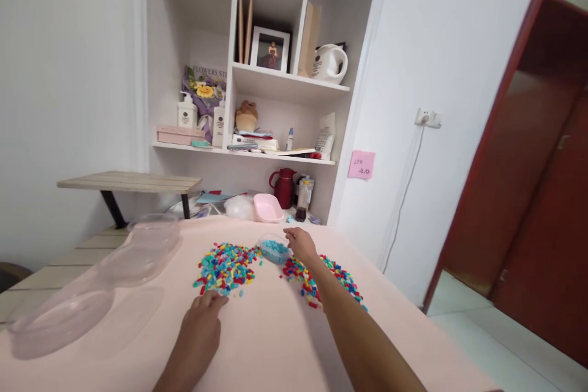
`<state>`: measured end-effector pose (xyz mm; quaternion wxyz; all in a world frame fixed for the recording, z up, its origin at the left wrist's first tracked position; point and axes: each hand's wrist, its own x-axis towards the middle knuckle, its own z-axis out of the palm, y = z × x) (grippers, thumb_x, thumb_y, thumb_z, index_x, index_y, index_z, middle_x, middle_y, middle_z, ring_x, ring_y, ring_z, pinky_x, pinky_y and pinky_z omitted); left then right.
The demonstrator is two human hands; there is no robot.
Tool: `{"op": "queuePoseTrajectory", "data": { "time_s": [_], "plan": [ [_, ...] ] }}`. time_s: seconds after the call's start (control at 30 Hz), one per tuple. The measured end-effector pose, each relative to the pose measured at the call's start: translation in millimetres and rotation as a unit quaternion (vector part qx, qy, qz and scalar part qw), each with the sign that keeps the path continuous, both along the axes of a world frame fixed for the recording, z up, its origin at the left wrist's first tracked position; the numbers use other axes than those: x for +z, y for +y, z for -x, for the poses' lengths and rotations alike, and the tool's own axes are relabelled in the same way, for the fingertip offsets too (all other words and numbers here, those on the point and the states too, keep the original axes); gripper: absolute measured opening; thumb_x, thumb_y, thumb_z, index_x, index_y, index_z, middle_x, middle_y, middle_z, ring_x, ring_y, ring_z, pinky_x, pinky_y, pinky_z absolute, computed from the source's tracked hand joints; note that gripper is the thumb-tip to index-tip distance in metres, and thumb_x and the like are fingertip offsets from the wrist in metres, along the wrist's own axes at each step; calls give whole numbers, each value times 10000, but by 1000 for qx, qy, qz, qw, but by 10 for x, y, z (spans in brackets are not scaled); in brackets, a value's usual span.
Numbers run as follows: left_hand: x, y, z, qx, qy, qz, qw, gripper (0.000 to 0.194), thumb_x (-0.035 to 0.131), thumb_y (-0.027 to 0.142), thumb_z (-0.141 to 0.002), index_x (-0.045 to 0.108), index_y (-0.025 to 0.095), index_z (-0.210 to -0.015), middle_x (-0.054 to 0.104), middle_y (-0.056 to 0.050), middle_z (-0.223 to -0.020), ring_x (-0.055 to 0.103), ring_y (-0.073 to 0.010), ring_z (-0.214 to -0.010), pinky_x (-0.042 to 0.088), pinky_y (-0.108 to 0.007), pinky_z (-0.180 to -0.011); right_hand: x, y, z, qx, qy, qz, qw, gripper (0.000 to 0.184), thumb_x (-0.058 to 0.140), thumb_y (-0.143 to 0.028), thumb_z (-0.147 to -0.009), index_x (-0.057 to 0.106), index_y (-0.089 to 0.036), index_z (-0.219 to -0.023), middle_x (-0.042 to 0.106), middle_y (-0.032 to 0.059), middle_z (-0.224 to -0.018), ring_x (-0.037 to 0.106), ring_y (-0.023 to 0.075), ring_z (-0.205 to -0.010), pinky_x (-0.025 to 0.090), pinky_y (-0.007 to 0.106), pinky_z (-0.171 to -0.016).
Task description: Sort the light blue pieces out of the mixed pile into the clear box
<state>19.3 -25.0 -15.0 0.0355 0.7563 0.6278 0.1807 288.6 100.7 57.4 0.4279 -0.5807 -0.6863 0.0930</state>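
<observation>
My left hand (205, 317) rests at the front edge of a mixed pile of small coloured capsule-like pieces (227, 266). Its fingers are bent and drawn together, and whatever they grip is hidden. Further back, my right hand (301, 245) hovers at the right rim of a small clear container (275, 259) with light-blue pieces (274, 246) inside. The fingertips there are pinched and point left; anything between them is too small to make out. Beneath my right forearm spreads a second mixed pile (340, 275), partly covered by the arm.
Clear plastic tubs and lids (138, 257) lie along the left of the pink-covered table (266, 343). At the back edge stand a pink basin (268, 208), a red jug (283, 188) and a bottle of dark liquid (302, 202). White shelves (285, 156) rise behind.
</observation>
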Motion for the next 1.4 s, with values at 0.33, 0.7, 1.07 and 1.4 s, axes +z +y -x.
{"op": "queuePoseTrajectory", "data": {
  "time_s": [0.33, 0.7, 1.07, 1.4],
  "plan": [
    [-23, -14, 15, -12, -24, -13, 1000, 565, 353, -57, -758, 650, 185, -1173, 580, -79, -1242, 525, -192, -1126, 388, -326, -1029, -499, -444, 301, 117, -26, 41, 992, 269, 507, -141, -797, 749, -209, -891, 706, 56, -952, 634, 197, -943, 466, 314, -889],
    [-79, 7, 23, -23, -39, -31, 998, 538, 368, -47, -756, 653, 188, -1146, 587, -80, -1212, 520, -192, -1093, 395, -337, -1008, -667, -640, 826, 132, -2, 34, 991, 359, 467, -80, -804, 742, -256, -951, 584, 49, -920, 590, 163, -834, 462, 271, -791],
    [-81, -26, 29, -25, -82, -33, 996, 541, 386, -45, -745, 667, 216, -1126, 588, -66, -1189, 516, -188, -1086, 392, -348, -1015, -715, -753, 833, 198, -105, 47, 973, 252, 552, -141, -803, 709, -260, -961, 639, 21, -929, 594, 161, -856, 418, 252, -769],
    [-59, -34, 48, -35, -141, -39, 989, 500, 351, -57, -742, 692, 180, -1021, 621, -69, -1122, 537, -183, -1068, 414, -341, -999, -561, -693, 728, 175, -85, 73, 978, 69, 634, -208, -741, 687, -224, -701, 702, -13, -765, 607, 149, -714, 405, 225, -655]
  ]
}}
